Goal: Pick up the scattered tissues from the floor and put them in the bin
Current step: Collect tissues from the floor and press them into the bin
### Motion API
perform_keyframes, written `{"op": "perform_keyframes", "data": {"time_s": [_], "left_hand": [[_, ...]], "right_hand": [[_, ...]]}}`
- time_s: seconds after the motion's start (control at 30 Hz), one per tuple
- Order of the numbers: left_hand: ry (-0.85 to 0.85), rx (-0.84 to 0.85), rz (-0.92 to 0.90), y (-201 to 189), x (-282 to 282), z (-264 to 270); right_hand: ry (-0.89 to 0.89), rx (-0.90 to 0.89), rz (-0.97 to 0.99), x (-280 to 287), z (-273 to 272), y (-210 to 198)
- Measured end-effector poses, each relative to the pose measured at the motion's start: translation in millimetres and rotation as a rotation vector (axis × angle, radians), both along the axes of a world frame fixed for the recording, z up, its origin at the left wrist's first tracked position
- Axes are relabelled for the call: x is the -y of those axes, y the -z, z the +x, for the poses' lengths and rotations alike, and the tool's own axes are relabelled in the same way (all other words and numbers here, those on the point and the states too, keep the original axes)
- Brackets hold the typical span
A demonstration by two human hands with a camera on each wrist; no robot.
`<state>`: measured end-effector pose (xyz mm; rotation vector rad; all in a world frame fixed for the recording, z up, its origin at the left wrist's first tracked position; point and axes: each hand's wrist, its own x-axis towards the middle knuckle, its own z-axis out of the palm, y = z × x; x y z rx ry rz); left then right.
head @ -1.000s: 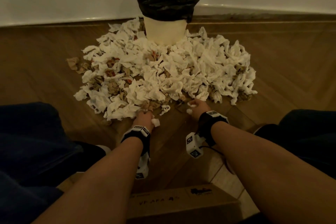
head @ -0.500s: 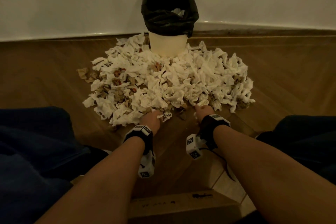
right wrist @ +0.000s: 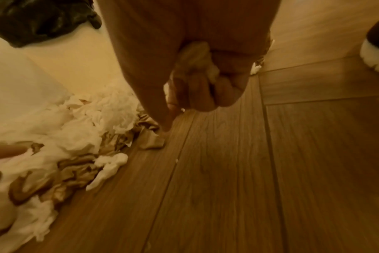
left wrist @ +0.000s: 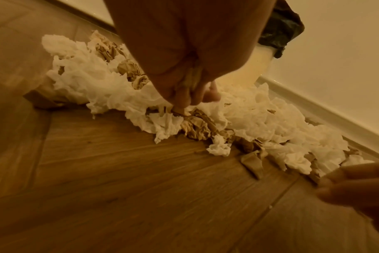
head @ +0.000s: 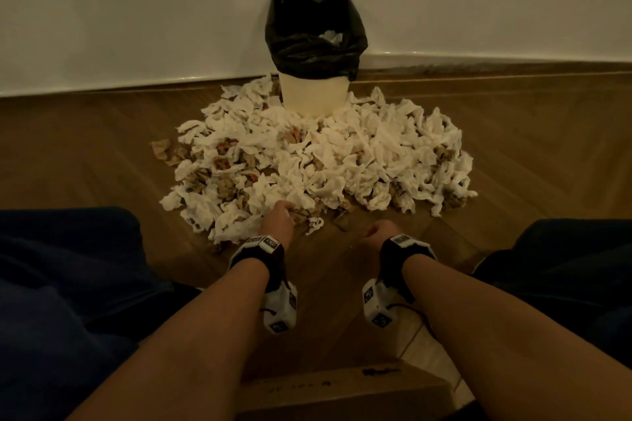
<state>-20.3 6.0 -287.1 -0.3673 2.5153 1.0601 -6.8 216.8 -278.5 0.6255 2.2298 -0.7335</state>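
A big heap of crumpled white and brown tissues [head: 325,161] lies on the wooden floor around a white bin [head: 314,96] lined with a black bag [head: 314,34]. My left hand [head: 278,220] is at the heap's near edge; its fingers [left wrist: 184,101] hold a wad of tissue in the palm and pinch a brown tissue [left wrist: 193,123] on the floor. My right hand [head: 378,232] hovers over bare floor just in front of the heap, fist closed round a white tissue wad [right wrist: 195,56].
The bin stands against a white wall [head: 136,10] with a skirting board. My dark-clad knees [head: 51,284] flank the working space. A cardboard box [head: 342,393] sits below my forearms. A shoe [right wrist: 377,56] is to the right.
My head has tilted up, bringing the whole bin into view. My left hand has pushed forward into the heap's edge. My right hand has drawn back from the heap with tissue in it.
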Motion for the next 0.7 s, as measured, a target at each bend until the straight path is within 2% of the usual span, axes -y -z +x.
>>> {"op": "perform_keyframes", "data": {"time_s": [0.1, 0.23, 0.4, 0.7], "left_hand": [[0.032, -0.067, -0.112, 3.7, 3.2, -2.1], [0.049, -0.059, -0.238, 4.3, 7.7, -6.1], [-0.032, -0.095, -0.217, 10.7, 8.3, -12.2], [0.027, -0.102, -0.183, 23.6, 5.8, -4.0]], "right_hand": [[-0.052, 0.017, 0.009, 5.2, 2.6, 10.9], [-0.104, 0.011, 0.057, 12.1, 5.0, 26.0], [-0.096, -0.004, 0.086, 18.2, 3.7, 36.8], [-0.231, -0.049, 0.206, 21.5, 2.8, 35.5]]}}
